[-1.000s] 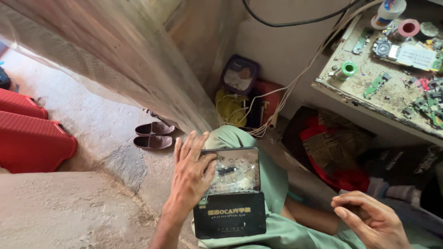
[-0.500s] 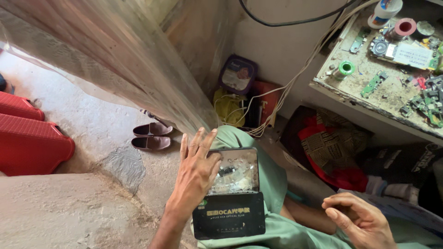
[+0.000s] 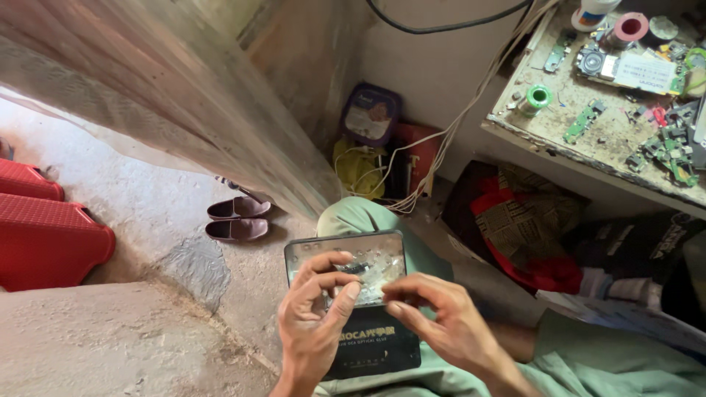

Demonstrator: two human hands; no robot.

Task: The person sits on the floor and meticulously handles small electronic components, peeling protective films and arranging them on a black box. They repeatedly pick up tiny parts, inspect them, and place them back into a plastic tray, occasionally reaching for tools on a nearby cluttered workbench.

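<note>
A black tin box (image 3: 368,345) with a clear-topped tray of small shiny parts (image 3: 382,259) rests on my green-trousered knee (image 3: 353,217). Over the tray's near half, my left hand (image 3: 316,323) has its fingers curled, thumb and forefinger pinched close. My right hand (image 3: 441,323) reaches in from the right, fingertips meeting those of the left above the tray. Whether either hand pinches a small part is too fine to tell. The lower half of the box shows between my wrists.
A cluttered workbench (image 3: 559,151) at upper right carries circuit boards (image 3: 665,151), tape rolls (image 3: 630,28) and a green spool (image 3: 537,98). Wires (image 3: 441,147) hang to a yellow bundle (image 3: 358,165). Brown shoes (image 3: 239,219) and red plastic stools (image 3: 44,235) stand left. A curtain (image 3: 169,103) hangs behind.
My left hand has lifted off the box's left side and curled over the tray. My right hand has moved up and left from my lap, meeting it above the tray.
</note>
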